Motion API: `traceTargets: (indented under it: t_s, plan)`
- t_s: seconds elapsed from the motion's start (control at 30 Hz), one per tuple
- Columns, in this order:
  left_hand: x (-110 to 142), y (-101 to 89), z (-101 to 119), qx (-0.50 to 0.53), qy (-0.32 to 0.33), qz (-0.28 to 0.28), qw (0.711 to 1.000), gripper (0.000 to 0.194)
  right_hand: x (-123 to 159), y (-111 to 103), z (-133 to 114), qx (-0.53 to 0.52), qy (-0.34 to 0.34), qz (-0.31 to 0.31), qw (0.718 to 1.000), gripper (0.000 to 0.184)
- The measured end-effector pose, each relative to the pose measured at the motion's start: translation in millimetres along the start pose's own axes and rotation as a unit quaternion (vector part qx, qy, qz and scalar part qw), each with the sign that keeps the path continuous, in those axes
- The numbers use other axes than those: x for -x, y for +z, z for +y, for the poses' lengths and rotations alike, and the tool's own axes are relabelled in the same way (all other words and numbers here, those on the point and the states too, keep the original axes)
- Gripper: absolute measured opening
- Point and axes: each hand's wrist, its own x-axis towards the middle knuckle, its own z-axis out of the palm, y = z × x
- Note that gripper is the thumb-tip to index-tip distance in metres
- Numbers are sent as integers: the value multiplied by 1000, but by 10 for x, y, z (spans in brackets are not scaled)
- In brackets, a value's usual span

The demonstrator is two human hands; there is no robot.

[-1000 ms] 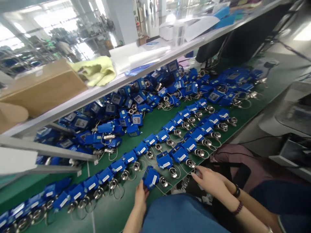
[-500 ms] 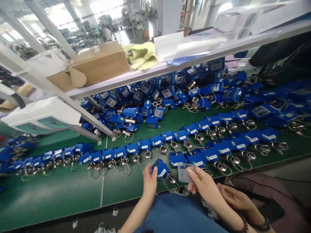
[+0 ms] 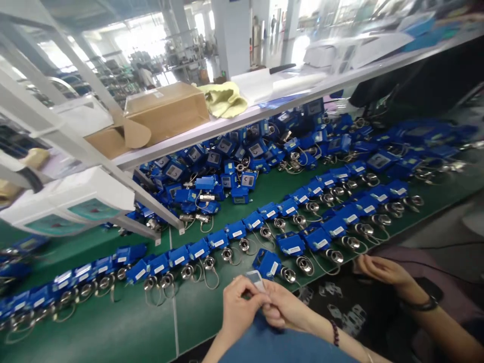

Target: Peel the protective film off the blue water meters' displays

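My left hand (image 3: pixel 242 308) and my right hand (image 3: pixel 283 305) meet near the bench's front edge, fingers pinched around a small clear plastic cover (image 3: pixel 256 277). The cover's top corner sticks up above my fingers, and its lower part is hidden by them. Just beyond my hands lies a blue meter (image 3: pixel 267 263) with a white label and a round metal fitting (image 3: pixel 288 275) at its right. It sits apart from the rows, and neither hand visibly grips it.
Rows of similar blue meters (image 3: pixel 237 231) run across the green bench (image 3: pixel 124 317), with a heap of them behind. Above stands a shelf with a cardboard box (image 3: pixel 170 113) and a yellow cloth (image 3: pixel 223 100). A co-worker's hand (image 3: pixel 385 272) is at right; clear plastic pieces (image 3: pixel 353 318) lie below.
My left hand has left the blue meter and come to the clear cover, now between both hands. My right hand has moved left with it. The co-worker's hand has drawn away from my right arm.
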Motion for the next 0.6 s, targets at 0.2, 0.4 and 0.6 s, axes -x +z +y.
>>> traceTargets:
  t_s: [0.2,0.4,0.6]
  plan:
    - [-40,-78,-119,8,-33,-82,996,18,-16,37,107,5,-88,99,991,61]
    - [-51,14,-217,14,-5,-112,994,32,20,10,141,50,-138,133,980,64]
    - [-63,167,-153,32,-84,-89,992,54,115,-301,113,291,-215,244,900,52]
